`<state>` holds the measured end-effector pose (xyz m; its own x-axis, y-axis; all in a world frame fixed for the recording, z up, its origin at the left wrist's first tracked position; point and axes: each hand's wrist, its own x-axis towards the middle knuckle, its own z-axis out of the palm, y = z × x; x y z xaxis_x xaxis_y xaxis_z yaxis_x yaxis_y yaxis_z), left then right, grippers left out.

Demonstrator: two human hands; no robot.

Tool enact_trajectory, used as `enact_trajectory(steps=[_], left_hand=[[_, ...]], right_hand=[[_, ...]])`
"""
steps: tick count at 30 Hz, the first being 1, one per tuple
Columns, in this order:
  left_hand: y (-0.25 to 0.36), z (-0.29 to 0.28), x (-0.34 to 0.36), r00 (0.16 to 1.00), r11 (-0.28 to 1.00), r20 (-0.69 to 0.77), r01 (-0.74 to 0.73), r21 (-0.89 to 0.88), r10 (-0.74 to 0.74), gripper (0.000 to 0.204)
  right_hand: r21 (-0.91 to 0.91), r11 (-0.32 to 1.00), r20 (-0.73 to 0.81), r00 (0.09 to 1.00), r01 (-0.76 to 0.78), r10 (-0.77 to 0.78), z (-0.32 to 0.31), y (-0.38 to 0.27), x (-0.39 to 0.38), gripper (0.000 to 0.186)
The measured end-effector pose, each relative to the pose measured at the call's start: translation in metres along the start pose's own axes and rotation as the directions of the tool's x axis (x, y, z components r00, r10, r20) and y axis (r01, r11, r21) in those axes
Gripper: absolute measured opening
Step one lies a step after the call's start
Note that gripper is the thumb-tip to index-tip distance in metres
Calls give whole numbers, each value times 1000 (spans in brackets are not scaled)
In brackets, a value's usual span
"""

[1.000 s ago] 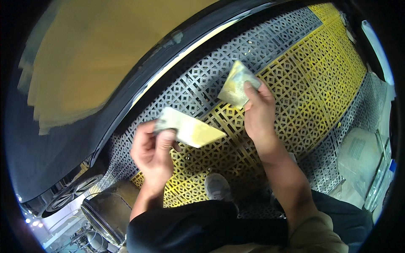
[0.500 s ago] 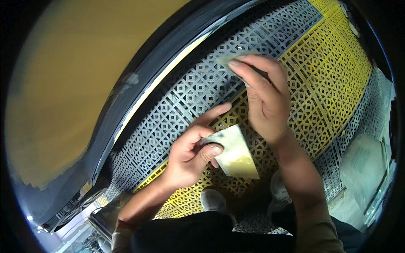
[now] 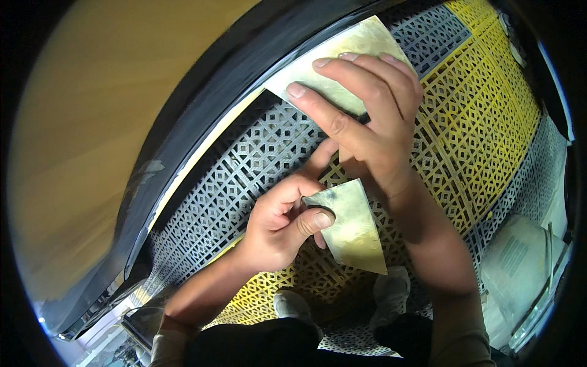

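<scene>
My right hand point(image 3: 382, 122) grips a thin, flat putty scraper point(image 3: 365, 41), fingers spread over its face and the thumb out of sight behind it. The scraper's long edge lies along the dark rim point(image 3: 202, 92) of a large curved panel point(image 3: 116, 110) coated in tan; the panel looks like a vehicle body part. Lower down, my left hand point(image 3: 275, 223) pinches a second, smaller putty scraper point(image 3: 353, 229) between thumb and fingers. Yellowish paste is smeared on its pale face, mostly towards the lower end. This one is held in the air, apart from the panel.
Grey and yellow perforated floor tiles point(image 3: 471, 134) lie below, with my shoes point(image 3: 391, 293) on them. At the right stands a translucent, whitish bag or container point(image 3: 516, 260). Blurred equipment point(image 3: 131, 330) shows at the lower left.
My right hand has moved up and left and turned its scraper, whose broad face now shows against the panel's rim. My left hand and its scraper have shifted slightly right.
</scene>
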<state>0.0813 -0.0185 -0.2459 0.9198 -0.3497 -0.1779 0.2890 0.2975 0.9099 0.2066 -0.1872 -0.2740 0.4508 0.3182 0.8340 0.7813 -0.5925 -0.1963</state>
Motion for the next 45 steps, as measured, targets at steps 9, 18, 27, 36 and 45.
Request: enact_trajectory(steps=[9, 18, 27, 36, 45], left_hand=[[-3, -3, 0, 998, 999, -47, -39, -10, 38, 16], [-13, -8, -16, 999, 997, -20, 45, 64, -44, 24], [-6, -7, -18, 995, 995, -79, -70, -73, 64, 13], [-17, -17, -20, 997, 999, -68, 21, -37, -24, 15], [-10, -14, -27, 996, 999, -92, -25, -26, 22, 22]], right_hand=[[38, 999, 12, 1000, -8, 8, 8, -1, 1, 35], [57, 998, 61, 998, -31, 27, -5, -11, -15, 35], [106, 989, 53, 994, -102, 97, 2, -24, 2, 36], [101, 993, 21, 998, -60, 58, 20, -15, -18, 43], [112, 991, 25, 998, -67, 65, 7, -29, 0, 44]])
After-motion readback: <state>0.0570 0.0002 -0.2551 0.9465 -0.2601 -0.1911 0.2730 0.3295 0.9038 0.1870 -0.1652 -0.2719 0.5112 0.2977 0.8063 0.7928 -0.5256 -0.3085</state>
